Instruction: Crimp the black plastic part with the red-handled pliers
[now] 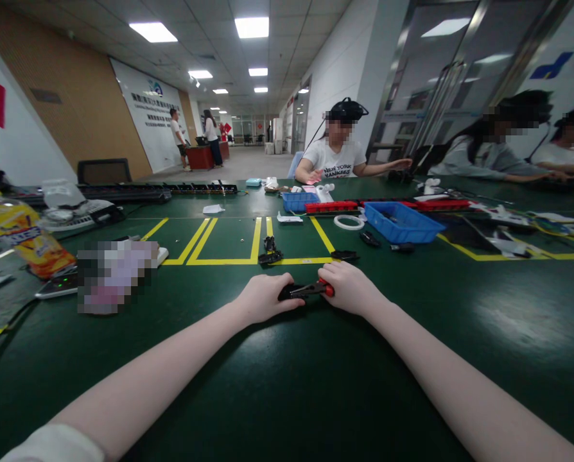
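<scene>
My left hand (265,299) is closed around a small black plastic part (286,292), mostly covered by my fingers. Red-handled pliers (312,289) are gripped in my right hand (352,289), with their jaws pointing left and meeting the black part. Whether the jaws are clamped on it is too small to tell. Just beyond my hands lie other black pieces: a jointed one (270,256) near the yellow tape and a flat one (345,255) behind my right hand.
A blue tray (405,226) and a white ring (348,228) lie farther right. Beyond them, red strips (332,207) rest by a smaller blue tray (300,204). At left stand a yellow-labelled bottle (31,237) and a pixelated item (116,276). A co-worker (335,154) sits opposite.
</scene>
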A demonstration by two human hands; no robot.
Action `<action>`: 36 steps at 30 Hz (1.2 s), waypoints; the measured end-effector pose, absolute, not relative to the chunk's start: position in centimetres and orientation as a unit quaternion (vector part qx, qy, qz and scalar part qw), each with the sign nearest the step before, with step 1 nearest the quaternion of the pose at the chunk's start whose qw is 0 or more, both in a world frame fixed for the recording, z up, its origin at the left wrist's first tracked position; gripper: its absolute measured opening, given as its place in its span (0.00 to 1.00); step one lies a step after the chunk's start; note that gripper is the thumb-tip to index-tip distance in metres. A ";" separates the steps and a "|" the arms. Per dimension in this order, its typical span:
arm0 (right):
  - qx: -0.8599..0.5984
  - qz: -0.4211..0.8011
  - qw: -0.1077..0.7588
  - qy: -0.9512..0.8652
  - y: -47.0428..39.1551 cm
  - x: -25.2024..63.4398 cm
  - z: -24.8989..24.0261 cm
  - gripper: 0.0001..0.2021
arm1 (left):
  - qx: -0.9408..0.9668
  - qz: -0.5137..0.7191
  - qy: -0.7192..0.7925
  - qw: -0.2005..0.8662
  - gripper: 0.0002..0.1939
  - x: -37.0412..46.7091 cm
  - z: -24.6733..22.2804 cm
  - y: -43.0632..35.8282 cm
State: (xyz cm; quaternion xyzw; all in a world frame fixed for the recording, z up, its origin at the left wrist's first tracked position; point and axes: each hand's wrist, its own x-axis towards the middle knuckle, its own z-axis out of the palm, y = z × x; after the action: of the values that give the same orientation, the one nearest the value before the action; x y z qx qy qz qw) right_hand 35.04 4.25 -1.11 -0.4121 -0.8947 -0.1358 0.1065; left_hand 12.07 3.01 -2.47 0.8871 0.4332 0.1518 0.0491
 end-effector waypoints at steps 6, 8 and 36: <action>-0.406 -0.141 0.110 -0.896 4.4 35.3 -1.0 0.03 | 0.887 0.151 0.433 0.051 0.20 12.1 -2.5 3.1; -0.404 -0.142 0.110 -0.897 4.6 35.7 -0.9 0.03 | 0.888 0.148 0.433 0.053 0.21 12.1 -2.5 3.1; -0.408 -0.135 0.108 -0.896 4.3 35.3 -0.9 0.03 | 0.888 0.156 0.427 0.064 0.20 12.0 -2.4 3.1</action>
State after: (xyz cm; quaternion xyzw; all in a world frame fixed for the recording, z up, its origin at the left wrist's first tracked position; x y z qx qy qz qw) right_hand 35.33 4.28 -0.88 -0.4080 -0.8964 -0.1350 0.1083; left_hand 12.05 3.06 -2.42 0.8885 0.4268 0.1559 0.0644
